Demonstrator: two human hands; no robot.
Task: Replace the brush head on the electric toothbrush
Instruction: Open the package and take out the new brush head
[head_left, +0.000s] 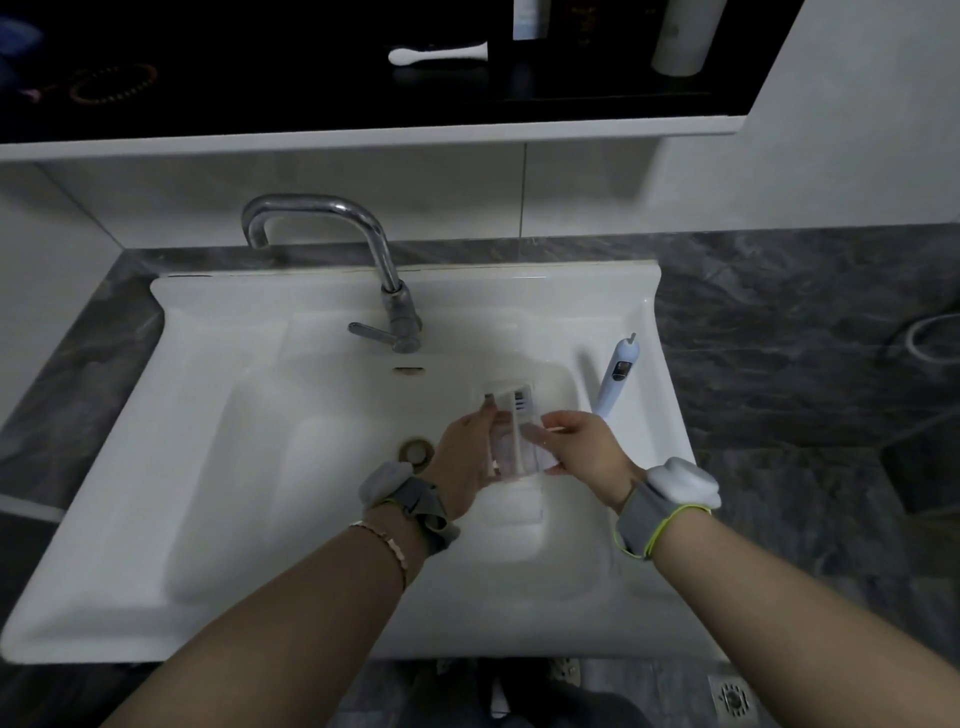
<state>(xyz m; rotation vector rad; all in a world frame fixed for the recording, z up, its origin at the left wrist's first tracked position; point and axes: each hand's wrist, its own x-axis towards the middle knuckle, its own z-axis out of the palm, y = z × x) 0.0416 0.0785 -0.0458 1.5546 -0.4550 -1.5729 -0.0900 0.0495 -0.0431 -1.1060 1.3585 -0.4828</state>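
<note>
Both our hands hold a clear plastic pack (511, 431) over the sink (218, 467): left hand (467, 457) gripping its left edge, right hand (582, 447) pinching its right side. Blur hides the contents; we make out perhaps two brush heads, bristles pointing away from us. Our white toothbrush handle (615, 376) lies headless on the right rim, long axis running away, bare shaft toward the wall.

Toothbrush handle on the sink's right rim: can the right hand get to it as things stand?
Probably yes. The toothbrush handle lies bare on the sink rim just beyond the right hand, nothing between them. But both hands hold the clear brush-head pack, so the right must let go first.
</note>
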